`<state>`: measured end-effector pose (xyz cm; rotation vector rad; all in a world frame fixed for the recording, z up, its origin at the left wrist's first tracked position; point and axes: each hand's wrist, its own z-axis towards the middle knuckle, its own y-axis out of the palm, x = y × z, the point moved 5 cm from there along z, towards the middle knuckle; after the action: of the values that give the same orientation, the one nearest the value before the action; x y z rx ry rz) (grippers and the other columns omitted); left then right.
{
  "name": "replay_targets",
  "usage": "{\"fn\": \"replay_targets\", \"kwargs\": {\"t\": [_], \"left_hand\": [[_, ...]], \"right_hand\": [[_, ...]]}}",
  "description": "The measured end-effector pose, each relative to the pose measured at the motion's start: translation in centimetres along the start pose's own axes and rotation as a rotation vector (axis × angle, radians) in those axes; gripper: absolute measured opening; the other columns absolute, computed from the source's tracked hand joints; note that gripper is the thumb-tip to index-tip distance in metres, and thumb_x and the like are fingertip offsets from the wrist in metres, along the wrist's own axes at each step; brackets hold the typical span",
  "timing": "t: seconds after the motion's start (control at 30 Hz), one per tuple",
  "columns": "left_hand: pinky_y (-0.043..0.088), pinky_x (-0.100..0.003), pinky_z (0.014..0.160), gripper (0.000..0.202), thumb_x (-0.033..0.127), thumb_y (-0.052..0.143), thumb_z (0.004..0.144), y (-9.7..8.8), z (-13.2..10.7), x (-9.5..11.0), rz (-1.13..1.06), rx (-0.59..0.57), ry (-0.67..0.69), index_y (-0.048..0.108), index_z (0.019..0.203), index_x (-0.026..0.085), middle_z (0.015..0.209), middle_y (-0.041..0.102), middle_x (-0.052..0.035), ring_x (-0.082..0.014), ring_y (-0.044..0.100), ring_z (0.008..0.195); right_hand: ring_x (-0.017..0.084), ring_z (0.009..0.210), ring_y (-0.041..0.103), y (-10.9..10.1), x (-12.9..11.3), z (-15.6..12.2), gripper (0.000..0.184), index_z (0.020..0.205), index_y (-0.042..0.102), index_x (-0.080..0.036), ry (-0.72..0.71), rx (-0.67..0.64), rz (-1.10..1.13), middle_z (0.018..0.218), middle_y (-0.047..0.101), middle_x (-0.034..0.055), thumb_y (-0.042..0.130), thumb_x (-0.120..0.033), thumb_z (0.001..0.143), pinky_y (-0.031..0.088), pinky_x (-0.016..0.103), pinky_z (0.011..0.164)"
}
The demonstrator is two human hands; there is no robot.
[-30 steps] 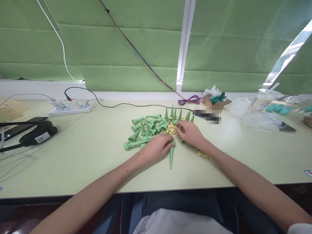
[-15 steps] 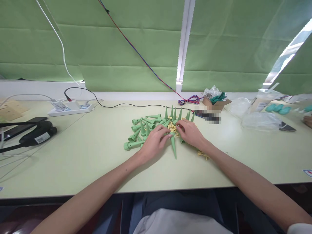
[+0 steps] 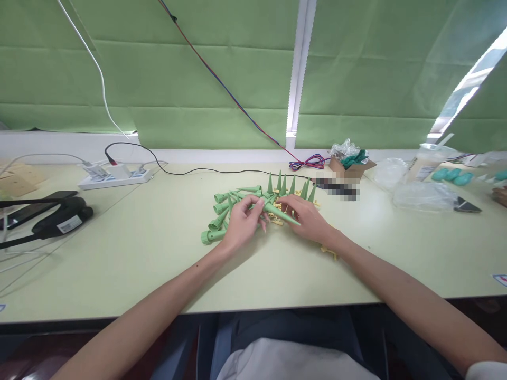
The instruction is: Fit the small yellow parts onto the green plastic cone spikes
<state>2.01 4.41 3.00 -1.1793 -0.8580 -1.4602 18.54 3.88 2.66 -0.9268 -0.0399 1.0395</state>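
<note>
A heap of green plastic cone spikes (image 3: 233,203) lies mid-table, mixed with small yellow pieces (image 3: 277,217). My left hand (image 3: 242,224) is closed around the wide end of one green cone spike (image 3: 279,212), which points right, lifted just off the table. My right hand (image 3: 307,216) rests beside its tip, fingers curled and pinched over the yellow pieces; what they hold is hidden. Several cones (image 3: 291,186) stand upright behind my hands.
A white power strip (image 3: 114,176) with cables sits back left, a black device (image 3: 59,219) at far left. A small cardboard box (image 3: 350,166), plastic bags (image 3: 423,195) and a bottle (image 3: 425,162) lie back right. Another person's hand (image 3: 499,195) shows at the right edge.
My left hand has lifted the cone spike from the table and swung its tip from pointing toward me to pointing right. My right hand stayed over the yellow pieces.
</note>
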Motion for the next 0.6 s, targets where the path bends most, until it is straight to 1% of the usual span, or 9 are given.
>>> {"fn": "replay_targets", "kwargs": {"t": [0.07, 0.13, 0.2, 0.27, 0.33, 0.4, 0.47, 0.53, 0.6], "left_hand": [[0.050, -0.028, 0.052, 0.031, 0.047, 0.062, 0.089, -0.1, 0.1, 0.1, -0.112, 0.016, -0.015, 0.053, 0.079, 0.019, 0.068, 0.062, -0.0016, -0.0145, 0.059, 0.055], [0.050, -0.027, 0.052, 0.033, 0.048, 0.064, 0.088, -0.1, 0.2, 0.0, -0.137, 0.005, -0.040, 0.053, 0.077, 0.018, 0.065, 0.062, -0.0011, -0.0142, 0.059, 0.055], [0.048, -0.027, 0.051, 0.035, 0.050, 0.063, 0.088, -0.1, 0.2, 0.0, -0.096, -0.018, -0.060, 0.052, 0.076, 0.019, 0.060, 0.060, 0.0006, -0.0124, 0.055, 0.048], [0.046, -0.026, 0.050, 0.038, 0.053, 0.061, 0.089, 0.1, 0.1, 0.0, -0.033, -0.048, -0.071, 0.050, 0.074, 0.019, 0.056, 0.059, 0.0018, -0.0111, 0.052, 0.044], [0.044, -0.025, 0.048, 0.041, 0.055, 0.058, 0.090, 0.3, 0.0, -0.1, 0.041, -0.088, -0.073, 0.050, 0.072, 0.019, 0.054, 0.057, 0.0022, -0.0110, 0.051, 0.043], [0.042, -0.025, 0.046, 0.042, 0.055, 0.055, 0.091, 0.5, -0.2, -0.1, 0.143, -0.131, -0.065, 0.050, 0.072, 0.019, 0.054, 0.056, 0.0020, -0.0106, 0.050, 0.043], [0.042, -0.024, 0.046, 0.037, 0.052, 0.055, 0.092, 0.7, -0.4, 0.0, 0.272, -0.138, -0.007, 0.054, 0.077, 0.018, 0.064, 0.059, 0.0001, -0.0105, 0.051, 0.046], [0.045, -0.023, 0.048, 0.028, 0.045, 0.056, 0.092, 0.8, -0.6, 0.5, 0.410, -0.116, 0.127, 0.059, 0.088, 0.018, 0.083, 0.064, -0.0038, -0.0109, 0.055, 0.056], [0.048, -0.023, 0.052, 0.022, 0.038, 0.055, 0.093, 1.0, -0.9, 1.1, 0.518, -0.102, 0.269, 0.062, 0.101, 0.019, 0.099, 0.064, -0.0068, -0.0116, 0.058, 0.064]], "right_hand": [[0.018, 0.073, 0.060, -0.1, -0.4, 0.0, 0.023, 0.116, 0.059, -0.022, -0.029, 0.033, 0.016, 0.098, 0.067, 0.0083, 0.057, -0.036, 0.097, 0.049, 0.032, 0.065], [0.019, 0.079, 0.062, -0.3, -0.8, -0.1, 0.023, 0.114, 0.060, -0.022, -0.062, 0.093, 0.036, 0.099, 0.068, 0.0079, 0.058, -0.037, 0.097, 0.051, 0.033, 0.070], [0.019, 0.084, 0.064, -0.4, -1.2, -0.1, 0.019, 0.112, 0.061, -0.022, -0.089, 0.149, 0.060, 0.099, 0.069, 0.0078, 0.054, -0.035, 0.099, 0.052, 0.034, 0.073], [0.018, 0.079, 0.064, -0.6, -1.3, -0.1, 0.018, 0.106, 0.062, -0.021, -0.087, 0.201, 0.076, 0.098, 0.070, 0.0076, 0.050, -0.034, 0.101, 0.051, 0.032, 0.070], [0.016, 0.071, 0.062, -0.9, -1.2, -0.2, 0.022, 0.097, 0.062, -0.021, -0.062, 0.238, 0.079, 0.095, 0.071, 0.0074, 0.047, -0.035, 0.102, 0.049, 0.030, 0.064], [0.015, 0.067, 0.060, -1.0, -1.2, -0.2, 0.030, 0.088, 0.060, -0.020, -0.024, 0.247, 0.064, 0.088, 0.070, 0.0066, 0.043, -0.040, 0.103, 0.047, 0.029, 0.062], [0.016, 0.064, 0.058, -0.9, -1.0, -0.2, 0.038, 0.081, 0.056, -0.021, 0.037, 0.222, 0.024, 0.075, 0.064, 0.0044, 0.037, -0.045, 0.104, 0.044, 0.029, 0.062], [0.015, 0.058, 0.050, -0.8, -0.8, -0.2, 0.043, 0.074, 0.050, -0.021, 0.092, 0.188, -0.022, 0.064, 0.054, 0.0012, 0.033, -0.048, 0.104, 0.041, 0.029, 0.058], [0.013, 0.054, 0.043, -0.6, -0.7, -0.3, 0.045, 0.069, 0.043, -0.022, 0.116, 0.166, -0.051, 0.059, 0.046, -0.0010, 0.033, -0.050, 0.103, 0.037, 0.028, 0.056]]}}
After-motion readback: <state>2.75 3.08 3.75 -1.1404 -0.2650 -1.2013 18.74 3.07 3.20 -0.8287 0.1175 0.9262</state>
